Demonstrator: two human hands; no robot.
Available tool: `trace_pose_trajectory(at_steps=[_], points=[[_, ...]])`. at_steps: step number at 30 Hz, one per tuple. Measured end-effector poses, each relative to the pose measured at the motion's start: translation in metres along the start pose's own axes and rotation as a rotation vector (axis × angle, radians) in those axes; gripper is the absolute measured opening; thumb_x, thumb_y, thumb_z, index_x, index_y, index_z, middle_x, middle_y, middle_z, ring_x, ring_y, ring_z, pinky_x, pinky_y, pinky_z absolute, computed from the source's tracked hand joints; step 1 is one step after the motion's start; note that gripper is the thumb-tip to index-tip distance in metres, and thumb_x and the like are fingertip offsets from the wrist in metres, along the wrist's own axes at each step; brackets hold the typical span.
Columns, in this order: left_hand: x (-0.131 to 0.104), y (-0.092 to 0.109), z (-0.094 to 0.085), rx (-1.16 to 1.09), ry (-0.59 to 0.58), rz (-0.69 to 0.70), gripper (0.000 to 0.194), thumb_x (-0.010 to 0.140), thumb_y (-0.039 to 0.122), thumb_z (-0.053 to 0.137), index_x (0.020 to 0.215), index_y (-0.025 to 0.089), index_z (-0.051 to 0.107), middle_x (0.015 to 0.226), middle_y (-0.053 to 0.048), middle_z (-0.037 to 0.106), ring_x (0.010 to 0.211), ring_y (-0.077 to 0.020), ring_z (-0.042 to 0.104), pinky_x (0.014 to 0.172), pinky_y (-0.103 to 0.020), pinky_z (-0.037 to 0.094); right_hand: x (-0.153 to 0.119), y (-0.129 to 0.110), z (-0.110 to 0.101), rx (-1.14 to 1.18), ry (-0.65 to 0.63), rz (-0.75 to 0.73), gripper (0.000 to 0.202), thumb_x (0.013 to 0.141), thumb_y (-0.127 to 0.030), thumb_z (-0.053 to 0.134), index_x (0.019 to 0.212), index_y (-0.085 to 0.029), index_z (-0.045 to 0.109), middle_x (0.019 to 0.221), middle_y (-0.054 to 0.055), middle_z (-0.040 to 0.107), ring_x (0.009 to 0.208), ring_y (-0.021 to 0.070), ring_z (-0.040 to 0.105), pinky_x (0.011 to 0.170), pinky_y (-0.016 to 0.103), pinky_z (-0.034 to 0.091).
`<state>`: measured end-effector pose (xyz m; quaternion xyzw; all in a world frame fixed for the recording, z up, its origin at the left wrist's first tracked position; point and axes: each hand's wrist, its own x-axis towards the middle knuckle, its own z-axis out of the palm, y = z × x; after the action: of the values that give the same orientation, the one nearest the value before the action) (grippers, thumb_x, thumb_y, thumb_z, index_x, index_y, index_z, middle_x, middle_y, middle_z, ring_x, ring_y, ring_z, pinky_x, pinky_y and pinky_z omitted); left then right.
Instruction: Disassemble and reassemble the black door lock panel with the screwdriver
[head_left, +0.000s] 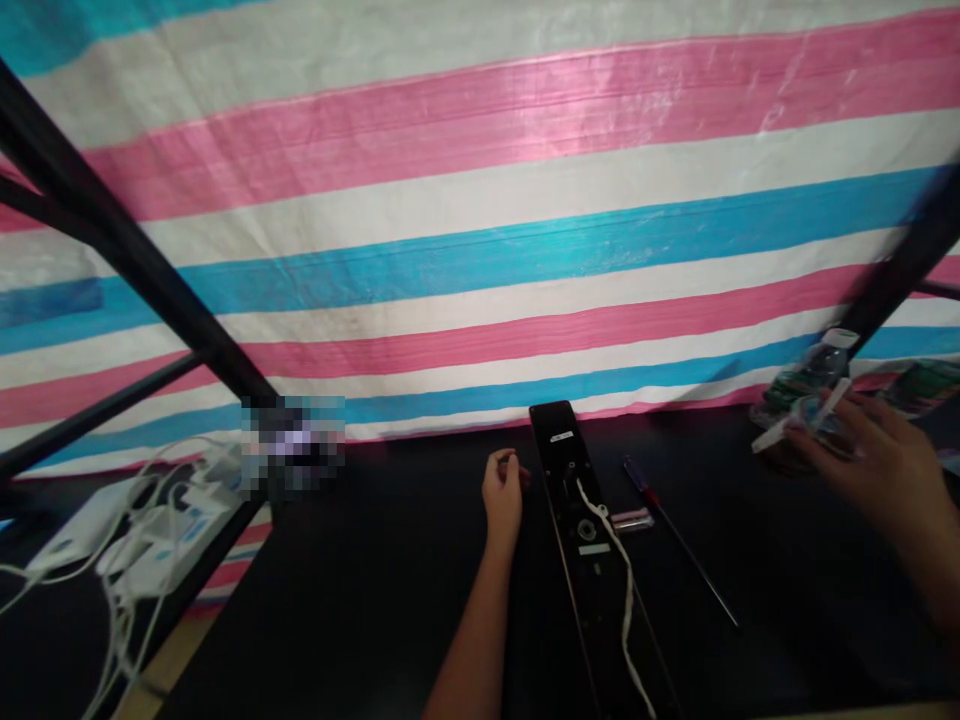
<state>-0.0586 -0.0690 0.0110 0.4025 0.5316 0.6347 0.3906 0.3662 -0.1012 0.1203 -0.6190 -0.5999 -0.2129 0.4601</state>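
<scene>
My left hand point(504, 486) rests on the black table just left of a long black panel point(559, 450), its fingers curled; whether anything is in them is hidden. From the panel runs a white cable point(627, 590). At the right, my right hand point(874, 440) grips a small clear and white item point(810, 415), too blurred to name, in front of a plastic bottle point(836, 350). A screwdriver point(694, 560) lies right of the panel, near a small pinkish clear packet point(632, 520).
White power strips and chargers point(172, 530) with tangled cables lie at the left. Black metal poles point(150, 250) slant at both sides. A striped sheet point(480, 230) hangs behind the table point(360, 600). Another bottle point(926, 385) lies at the far right.
</scene>
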Motion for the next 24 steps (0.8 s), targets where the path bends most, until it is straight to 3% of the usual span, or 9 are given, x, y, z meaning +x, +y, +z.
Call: trace_pose_trajectory(at_steps=[2,5,7,9,11,13,17,24], points=[[0.001,-0.001,0.0,0.013,-0.014,0.012,0.039,0.083,0.051,0.059,0.1,0.016,0.059,0.061,0.001,0.061,0.052,-0.0126,0.056,0.052,-0.023,0.044,-0.008,-0.043,-0.021,0.18,-0.082,-0.146,0.066,0.076,-0.078,0.054,0.125,-0.035,0.068,0.125,0.021,0.063,0.118,0.0333,0.06,0.093,0.048,0.046],[0.002,-0.002,0.0,0.03,-0.02,0.014,0.036,0.084,0.048,0.058,0.101,0.016,0.058,0.062,0.001,0.061,0.052,-0.0122,0.056,0.052,-0.023,0.044,-0.025,-0.107,-0.052,0.43,-0.27,-0.181,0.049,0.078,-0.064,0.066,0.124,-0.049,0.064,0.136,0.011,0.059,0.12,0.0321,0.061,0.098,0.048,0.049],[0.002,-0.003,-0.001,0.038,-0.019,0.016,0.035,0.084,0.047,0.059,0.101,0.016,0.059,0.062,0.001,0.061,0.053,-0.0122,0.056,0.052,-0.023,0.044,-0.033,-0.148,-0.07,0.55,-0.413,-0.218,0.05,0.08,-0.056,0.069,0.128,-0.044,0.063,0.144,0.013,0.052,0.117,0.032,0.063,0.091,0.044,0.057],[0.003,-0.004,-0.001,0.042,-0.02,0.021,0.034,0.084,0.046,0.059,0.1,0.016,0.059,0.062,0.001,0.061,0.053,-0.0122,0.056,0.052,-0.023,0.044,-0.035,-0.188,-0.085,0.586,-0.614,-0.384,0.053,0.084,-0.044,0.069,0.136,-0.036,0.058,0.15,0.012,0.046,0.129,0.0339,0.055,0.095,0.044,0.057],[0.003,-0.005,-0.001,0.042,-0.021,0.023,0.033,0.083,0.046,0.06,0.099,0.016,0.059,0.062,0.001,0.062,0.052,-0.0119,0.056,0.052,-0.023,0.043,-0.03,-0.224,-0.093,0.704,-0.725,-0.575,0.052,0.087,-0.038,0.068,0.138,-0.035,0.056,0.15,0.009,0.048,0.135,0.0326,0.049,0.099,0.04,0.054],[0.004,-0.005,-0.001,0.038,-0.025,0.022,0.033,0.083,0.046,0.06,0.099,0.017,0.059,0.063,0.001,0.062,0.052,-0.0117,0.056,0.052,-0.023,0.043,-0.023,-0.252,-0.096,0.771,-0.789,-0.566,0.054,0.088,-0.039,0.068,0.14,-0.034,0.054,0.144,0.008,0.055,0.129,0.0254,0.056,0.096,0.028,0.055],[0.003,-0.003,-0.001,0.035,-0.025,0.026,0.031,0.083,0.043,0.06,0.1,0.017,0.059,0.063,0.002,0.061,0.054,-0.0122,0.057,0.053,-0.023,0.044,-0.014,-0.278,-0.097,0.91,-0.85,-0.496,0.063,0.086,-0.044,0.069,0.144,-0.031,0.049,0.137,0.01,0.062,0.117,0.023,0.065,0.09,0.023,0.056],[0.004,-0.002,0.0,0.041,-0.026,0.016,0.027,0.083,0.039,0.06,0.099,0.017,0.06,0.065,0.002,0.061,0.055,-0.0116,0.057,0.053,-0.022,0.044,-0.013,-0.281,-0.103,0.897,-0.818,-0.473,0.052,0.091,-0.04,0.065,0.141,-0.037,0.052,0.138,0.004,0.061,0.11,0.0205,0.069,0.087,0.023,0.057]])
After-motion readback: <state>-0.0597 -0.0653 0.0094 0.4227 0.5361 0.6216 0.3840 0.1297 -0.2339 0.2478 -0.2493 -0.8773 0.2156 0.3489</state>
